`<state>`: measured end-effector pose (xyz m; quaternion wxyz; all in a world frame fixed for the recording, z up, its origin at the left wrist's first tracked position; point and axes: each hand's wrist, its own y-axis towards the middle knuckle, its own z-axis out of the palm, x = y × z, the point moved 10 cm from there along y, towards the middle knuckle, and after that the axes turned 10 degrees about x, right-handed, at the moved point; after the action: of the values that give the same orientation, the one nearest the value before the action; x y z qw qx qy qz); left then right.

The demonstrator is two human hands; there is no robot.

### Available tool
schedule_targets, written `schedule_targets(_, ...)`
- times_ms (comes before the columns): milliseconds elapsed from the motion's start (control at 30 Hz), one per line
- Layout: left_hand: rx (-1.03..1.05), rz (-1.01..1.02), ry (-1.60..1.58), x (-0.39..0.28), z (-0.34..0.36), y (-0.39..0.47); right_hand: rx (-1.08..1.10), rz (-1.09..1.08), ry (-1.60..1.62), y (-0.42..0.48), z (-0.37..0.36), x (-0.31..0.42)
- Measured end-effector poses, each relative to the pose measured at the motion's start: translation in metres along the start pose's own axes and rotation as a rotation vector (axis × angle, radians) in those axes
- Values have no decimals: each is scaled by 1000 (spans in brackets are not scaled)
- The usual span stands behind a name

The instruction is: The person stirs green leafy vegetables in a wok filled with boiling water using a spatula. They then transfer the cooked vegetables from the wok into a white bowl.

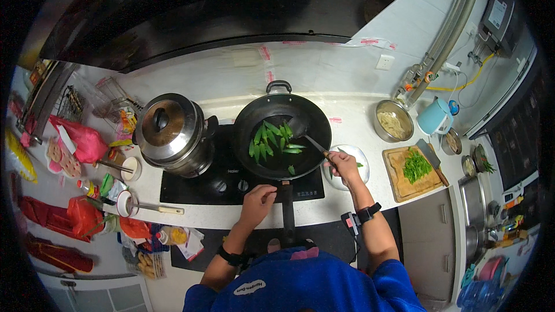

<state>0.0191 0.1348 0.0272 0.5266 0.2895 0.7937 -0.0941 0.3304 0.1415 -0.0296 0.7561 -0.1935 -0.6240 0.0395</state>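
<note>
A black wok [282, 106] sits on the built-in cooktop [190, 190], holding green okra-like pods [269, 136]. My right hand [344, 167] grips the dark handle of a metal spatula [318, 145], whose blade rests inside the wok near the pods. Below that hand, partly covered by it, is a white plate [362, 160] with a few green pieces. My left hand [258, 203] hovers at the cooktop's front edge, left of the wok's long handle [288, 212]. Its fingers are loosely bent, and nothing shows in them.
A lidded steel pot [169, 134] stands left of the wok. To the right, a wooden cutting board [392, 173] bears chopped greens [416, 167] and a cleaver [429, 154]. Behind it are a steel bowl [381, 132] and a blue kettle [433, 117]. A range hood [195, 17] hangs above.
</note>
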Motion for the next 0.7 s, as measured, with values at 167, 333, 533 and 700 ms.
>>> schedule_targets(167,-36,-17,-9,11,-13,-6,106,87,90,9,29,-8)
schedule_targets(333,-57,-33,10,10,-26,-7,158,137,160,12,48,-14)
schedule_targets(533,-68,-48,-9,22,-30,-11,195,139,148,15,68,-14)
schedule_targets(700,-71,-49,-22,25,-30,-11,220,110,58,7,82,-20)
